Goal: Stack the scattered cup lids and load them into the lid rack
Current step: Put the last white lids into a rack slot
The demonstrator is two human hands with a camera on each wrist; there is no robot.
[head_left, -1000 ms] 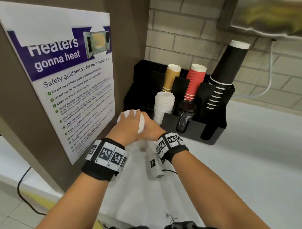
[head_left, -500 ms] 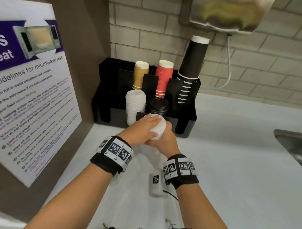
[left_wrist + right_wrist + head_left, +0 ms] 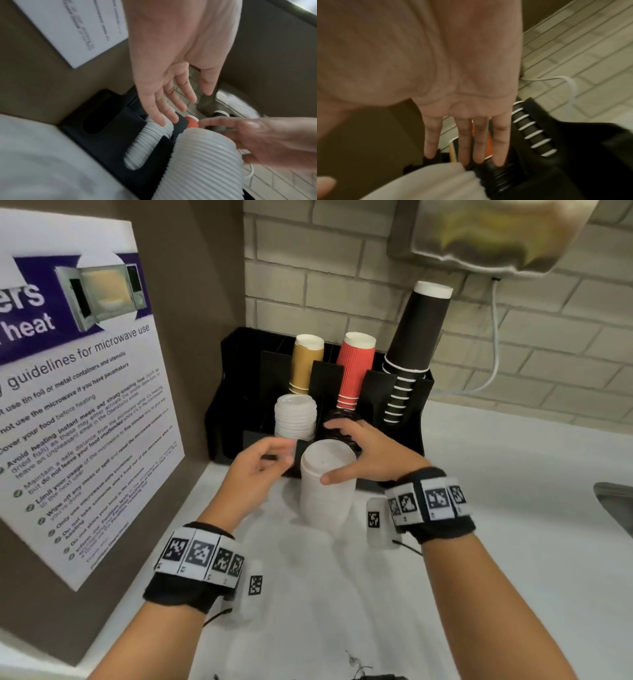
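Observation:
A tall stack of white cup lids (image 3: pixel 325 484) (image 3: pixel 202 162) stands on the white counter (image 3: pixel 496 542) just in front of the black rack (image 3: pixel 233 392). My right hand (image 3: pixel 356 453) spans its top: the thumb touches the near side, and the fingers (image 3: pixel 465 142) reach straight past it over the black lids (image 3: pixel 342 419). My left hand (image 3: pixel 270 457) (image 3: pixel 171 94) hovers open to the left of the stack, not touching it. Behind it, another stack of white lids (image 3: pixel 294 416) (image 3: pixel 149 142) sits in a rack slot.
The rack also holds tan cups (image 3: pixel 305 361), red cups (image 3: pixel 354 368) and tall black cups (image 3: pixel 414 337). A microwave poster (image 3: pixel 68 405) covers the brown panel on the left. A sink edge (image 3: pixel 616 501) shows at far right and a dispenser (image 3: pixel 496 231) hangs overhead.
Both hands carried the lid stack from the left corner to the front of the rack. The left hand has let go and drawn aside, and the right hand's fingers have straightened.

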